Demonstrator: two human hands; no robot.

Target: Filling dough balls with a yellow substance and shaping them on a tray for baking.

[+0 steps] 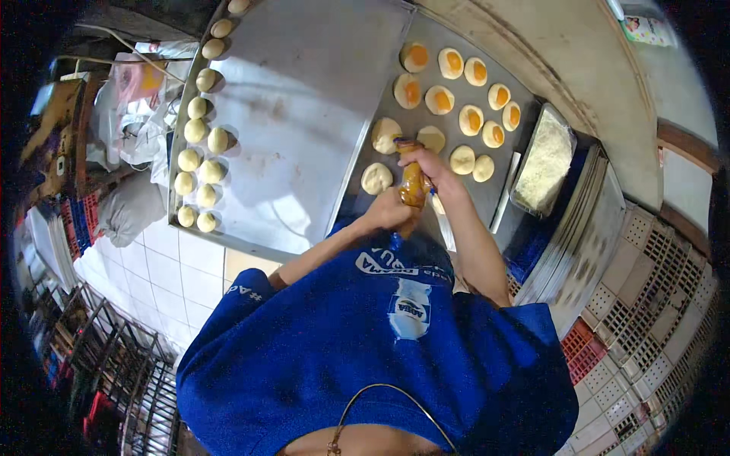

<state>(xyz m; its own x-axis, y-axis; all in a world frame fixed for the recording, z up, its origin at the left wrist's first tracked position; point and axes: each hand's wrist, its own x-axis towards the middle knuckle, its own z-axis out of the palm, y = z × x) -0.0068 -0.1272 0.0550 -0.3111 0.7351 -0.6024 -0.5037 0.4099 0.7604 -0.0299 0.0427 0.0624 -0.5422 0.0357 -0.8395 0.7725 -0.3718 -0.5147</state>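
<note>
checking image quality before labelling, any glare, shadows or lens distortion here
Head view: pale glare patches on the large grey metal tray, whose left edge bows; head view: dark shadows right of the round pale dough balls; head view: small highlights on the shiny plastic bag with yellow-orange filling; head view: blackened corners.

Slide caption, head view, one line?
Left hand and right hand grip an orange bag over dough rounds, some topped with orange, on a tray.

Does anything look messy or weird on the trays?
A little: brownish smudges mark the left tray, standing out because most of its bare surface looks plain grey. I see no orange filling spilled.
</note>
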